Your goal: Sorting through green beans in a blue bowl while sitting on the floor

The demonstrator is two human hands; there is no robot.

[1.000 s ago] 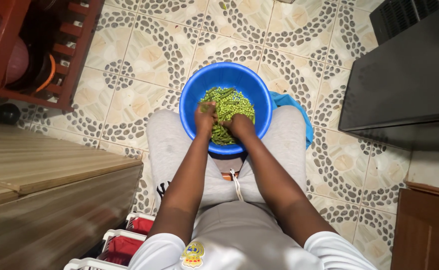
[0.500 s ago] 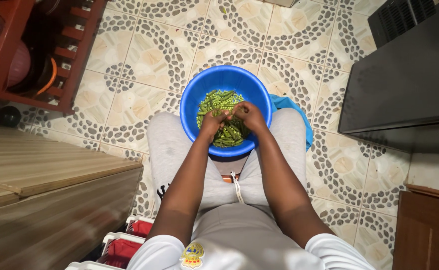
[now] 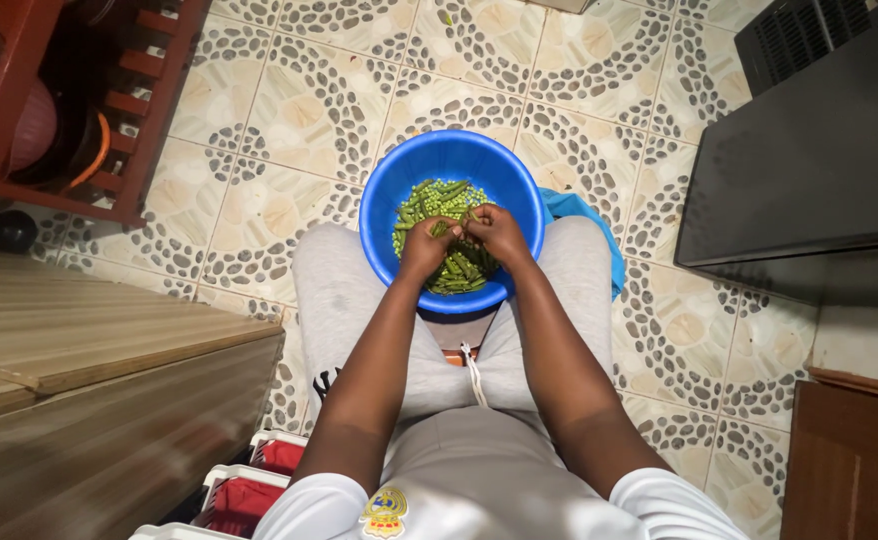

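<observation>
Green pods (image 3: 456, 262) in blue bowl (image 3: 451, 160)

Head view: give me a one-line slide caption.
Left hand and right hand together work a green pod over a blue bowl held between the knees.

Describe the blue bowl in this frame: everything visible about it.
The blue bowl is round, deep and smooth-walled, with the look of plastic. It sits upright between the seated person's knees, above the patterned tile floor. Inside lie green pea pods and loose peas. The left hand and right hand are both inside it over the pile, pinching a pod together. A blue cloth shows at its right edge.
</observation>
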